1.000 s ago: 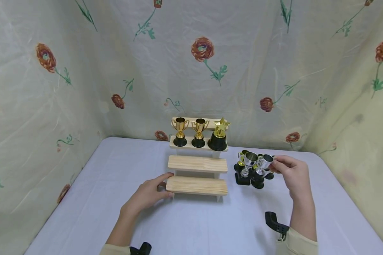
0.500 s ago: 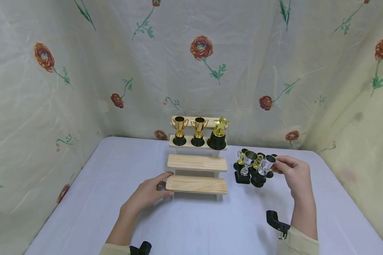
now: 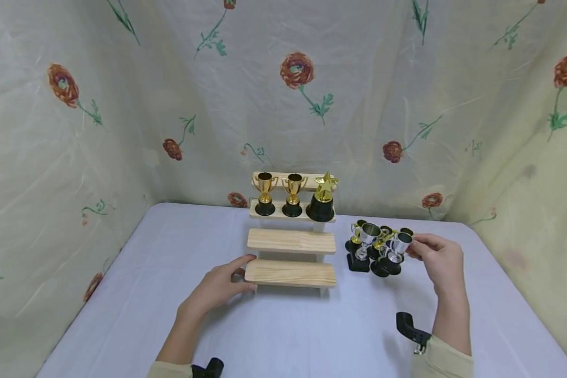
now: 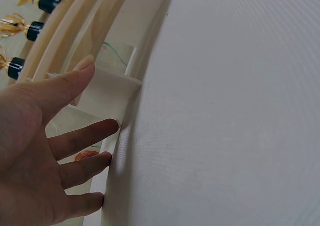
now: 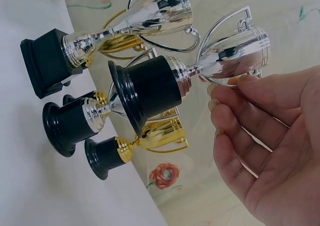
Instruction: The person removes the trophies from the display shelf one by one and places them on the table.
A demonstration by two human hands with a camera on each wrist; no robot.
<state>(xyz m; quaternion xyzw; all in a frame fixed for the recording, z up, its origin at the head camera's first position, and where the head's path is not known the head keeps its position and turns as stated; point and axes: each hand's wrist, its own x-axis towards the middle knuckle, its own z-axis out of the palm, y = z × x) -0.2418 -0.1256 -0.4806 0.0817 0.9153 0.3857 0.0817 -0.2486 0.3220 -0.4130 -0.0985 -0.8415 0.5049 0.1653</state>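
My right hand [image 3: 439, 260] pinches one handle of a small silver trophy cup [image 3: 400, 243] between thumb and fingertips. In the right wrist view its round black base [image 5: 150, 90] tilts in front of other trophies. Another silver trophy [image 3: 370, 233] stands close by on a square black base. At the left end of a stepped wooden display rack [image 3: 290, 273], my left hand [image 3: 219, 286] has its thumb and forefinger at the lowest step. The left wrist view shows the thumb [image 4: 75, 83] near the wooden edge, the other fingers spread beside a white side support [image 4: 107, 88].
Two gold cups [image 3: 264, 184] and a gold star trophy [image 3: 325, 189] stand on an upper step. Bare steps [image 3: 290, 241] lie below them. Several gold and silver trophies [image 3: 357, 231] cluster right of the rack on the white tabletop [image 3: 283, 336]. A flowered curtain [image 3: 349, 121] hangs behind.
My right hand has shifted slightly right with the silver trophy, uncovering more of the trophies behind and beside it. The left hand stays at the rack.
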